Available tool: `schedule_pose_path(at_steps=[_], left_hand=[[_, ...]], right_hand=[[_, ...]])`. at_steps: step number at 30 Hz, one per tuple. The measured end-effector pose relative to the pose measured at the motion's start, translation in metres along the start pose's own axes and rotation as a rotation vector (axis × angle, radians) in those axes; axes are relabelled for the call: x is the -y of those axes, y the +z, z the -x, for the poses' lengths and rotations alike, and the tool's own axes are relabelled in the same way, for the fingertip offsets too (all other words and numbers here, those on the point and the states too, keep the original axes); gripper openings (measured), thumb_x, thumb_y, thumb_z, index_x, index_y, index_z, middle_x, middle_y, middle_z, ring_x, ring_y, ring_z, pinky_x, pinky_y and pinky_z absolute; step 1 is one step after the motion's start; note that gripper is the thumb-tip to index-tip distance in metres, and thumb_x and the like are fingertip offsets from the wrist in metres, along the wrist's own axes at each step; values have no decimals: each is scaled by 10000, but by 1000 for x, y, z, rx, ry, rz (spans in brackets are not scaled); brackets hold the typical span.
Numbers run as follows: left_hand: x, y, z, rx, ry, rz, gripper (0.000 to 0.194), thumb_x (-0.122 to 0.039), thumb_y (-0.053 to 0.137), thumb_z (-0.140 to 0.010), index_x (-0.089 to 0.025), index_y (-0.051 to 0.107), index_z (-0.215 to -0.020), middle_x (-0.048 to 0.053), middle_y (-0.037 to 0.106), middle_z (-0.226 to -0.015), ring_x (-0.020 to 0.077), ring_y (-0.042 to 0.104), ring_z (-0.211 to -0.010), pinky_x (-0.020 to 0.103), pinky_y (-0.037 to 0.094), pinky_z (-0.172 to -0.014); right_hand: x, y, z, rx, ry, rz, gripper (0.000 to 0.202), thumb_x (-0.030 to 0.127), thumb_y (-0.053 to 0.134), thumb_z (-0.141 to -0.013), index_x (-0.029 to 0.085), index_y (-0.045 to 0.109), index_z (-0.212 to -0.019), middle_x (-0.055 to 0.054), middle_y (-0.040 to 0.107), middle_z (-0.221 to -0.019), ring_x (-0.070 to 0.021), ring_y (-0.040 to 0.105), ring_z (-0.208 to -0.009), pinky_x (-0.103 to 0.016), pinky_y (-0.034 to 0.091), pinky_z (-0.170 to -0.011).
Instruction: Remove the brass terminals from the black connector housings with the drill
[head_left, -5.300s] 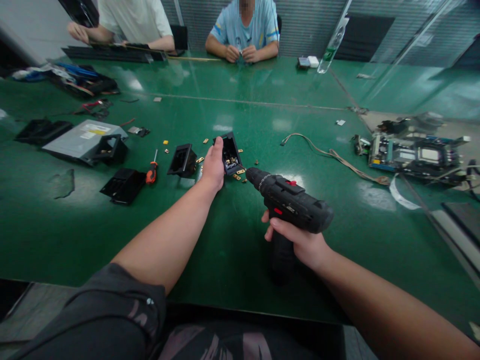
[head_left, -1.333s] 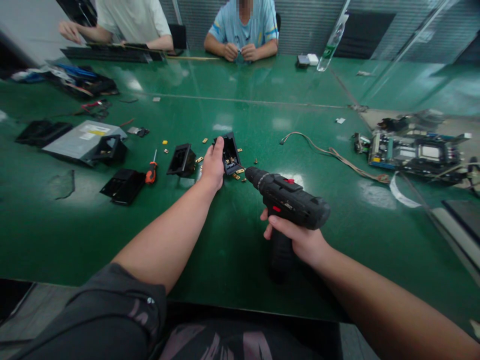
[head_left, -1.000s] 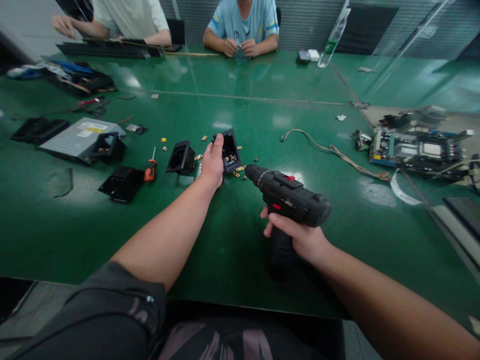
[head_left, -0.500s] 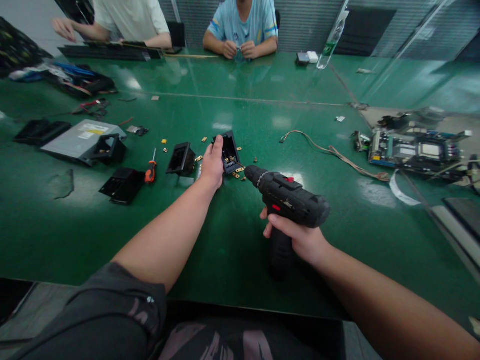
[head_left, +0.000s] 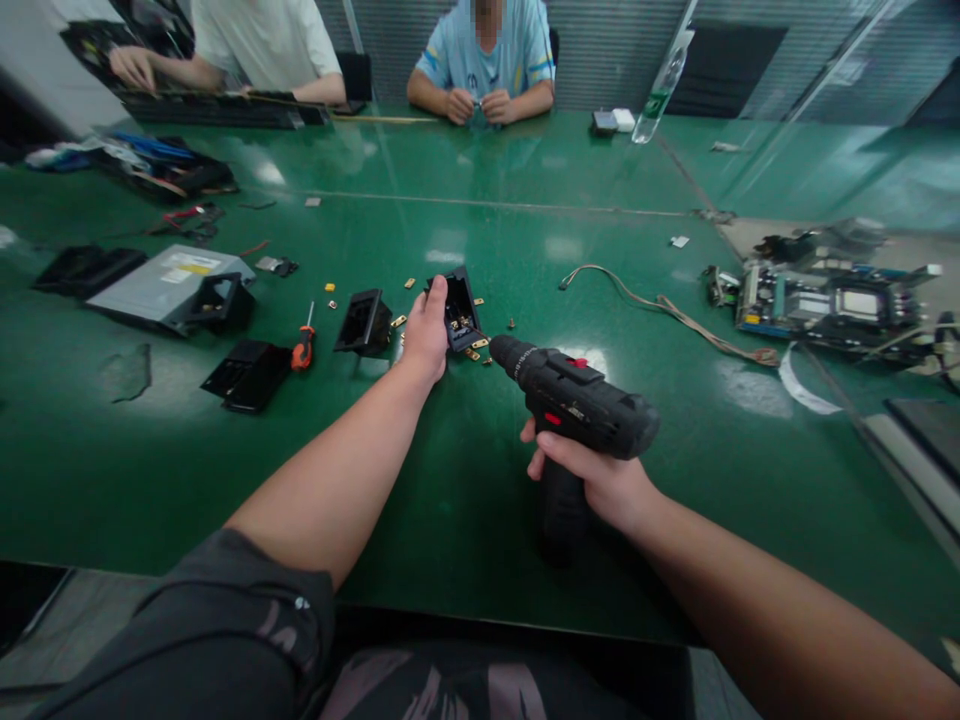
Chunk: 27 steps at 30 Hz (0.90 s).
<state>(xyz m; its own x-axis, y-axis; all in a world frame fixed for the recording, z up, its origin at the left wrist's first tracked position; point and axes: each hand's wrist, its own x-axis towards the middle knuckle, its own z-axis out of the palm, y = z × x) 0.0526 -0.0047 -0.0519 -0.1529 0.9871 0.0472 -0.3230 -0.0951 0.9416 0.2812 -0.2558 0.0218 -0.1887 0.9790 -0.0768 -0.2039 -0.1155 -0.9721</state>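
My left hand point(head_left: 425, 338) is closed on the left side of a small black plastic housing point(head_left: 463, 290), tilted with its open side toward me. Brass-coloured metal pieces show inside it. In my right hand point(head_left: 592, 468) is a black cordless drill point(head_left: 585, 395), gripped by its handle. Its chuck points left at the housing's lower right edge; whether the bit touches a screw is too small to tell. Several loose brass pieces point(head_left: 472, 353) lie on the green table around the housing. Left of my hand stands a second black housing point(head_left: 363, 322).
An orange screwdriver point(head_left: 302, 350), a black plastic part point(head_left: 247, 374) and a silver drive point(head_left: 165, 285) lie at left. A cable point(head_left: 660, 305) and circuit boards point(head_left: 832, 300) are at right. Two people sit across the table, near a plastic bottle point(head_left: 661, 90).
The view has shifted very slightly. Both hands, the drill and the housing keep almost the same positions.
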Motion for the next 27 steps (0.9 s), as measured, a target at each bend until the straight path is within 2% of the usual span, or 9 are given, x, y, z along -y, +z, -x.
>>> schedule_pose_path(at_steps=[3,11,15,22,27], left_hand=[[-1,0,1,2,3,7,864,-1077,875,-855,-281,803,-1184,127,875,-1280,394,870,-1311,633,714,-1206],[0,-1,-1,15,5,-28,864,-1078,821,-910,-269,780,-1210,126,863,-1297,358,856,-1289,584,710,-1191],[0,0,0,3,0,-27,859,-1079,849,-878,-281,787,-1189,123,866,-1287,379,864,-1285,596,736,-1145],[-1,0,1,14,19,-44,929,-1133,786,-873,-275,791,-1230,129,855,-1301,393,856,-1373,645,687,-1243],[-3,2,4,-4,3,-19,918,-1123,815,-857,-280,792,-1219,136,862,-1302,407,855,-1378,650,688,-1247]], right_hand=[[1,0,0,6,3,-25,351,563,1057,-988,253,907,-1053,-37,873,-966,-200,832,-706,-363,712,-686],[4,2,1,-8,-6,18,372,605,1044,-996,264,899,-1024,-27,847,-893,-209,824,-694,-372,697,-688],[6,2,1,-3,21,11,374,614,1055,-978,276,902,-1025,-32,855,-899,-219,821,-706,-397,710,-702],[3,0,0,-2,14,29,397,622,1025,-996,247,898,-1023,-40,847,-875,-220,819,-699,-378,684,-687],[4,2,0,0,21,9,394,607,1038,-989,242,893,-1028,-39,855,-913,-210,822,-707,-367,695,-701]])
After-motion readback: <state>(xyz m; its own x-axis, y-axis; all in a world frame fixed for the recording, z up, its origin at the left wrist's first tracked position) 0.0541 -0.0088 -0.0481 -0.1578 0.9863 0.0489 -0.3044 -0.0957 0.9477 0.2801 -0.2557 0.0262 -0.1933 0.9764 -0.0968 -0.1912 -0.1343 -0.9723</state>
